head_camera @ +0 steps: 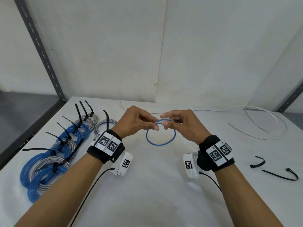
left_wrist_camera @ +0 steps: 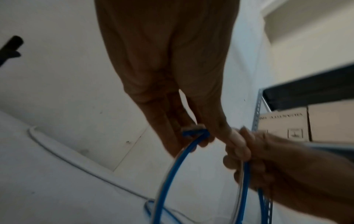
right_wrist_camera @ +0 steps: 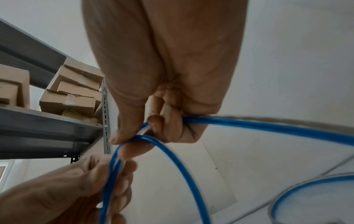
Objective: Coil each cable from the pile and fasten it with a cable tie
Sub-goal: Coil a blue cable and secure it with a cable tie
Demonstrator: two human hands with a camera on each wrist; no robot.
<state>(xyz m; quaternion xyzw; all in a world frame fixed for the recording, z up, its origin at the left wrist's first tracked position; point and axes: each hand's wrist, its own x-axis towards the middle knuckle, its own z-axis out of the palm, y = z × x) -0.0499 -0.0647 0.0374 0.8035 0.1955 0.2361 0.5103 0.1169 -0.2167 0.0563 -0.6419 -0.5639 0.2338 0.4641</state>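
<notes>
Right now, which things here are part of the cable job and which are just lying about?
Job: blue cable pinched by left hand and right hand; loose ties; tied coils; white cable.
Lying about: shelf post; boxes.

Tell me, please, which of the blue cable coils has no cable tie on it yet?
The blue coil held up between the left hand and right hand. It is one thin ring with no tie, whereas the coils piled at the left each carry a black tie.

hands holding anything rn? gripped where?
Both hands pinch the blue cable coil at its top: left hand and right hand side by side.
</notes>
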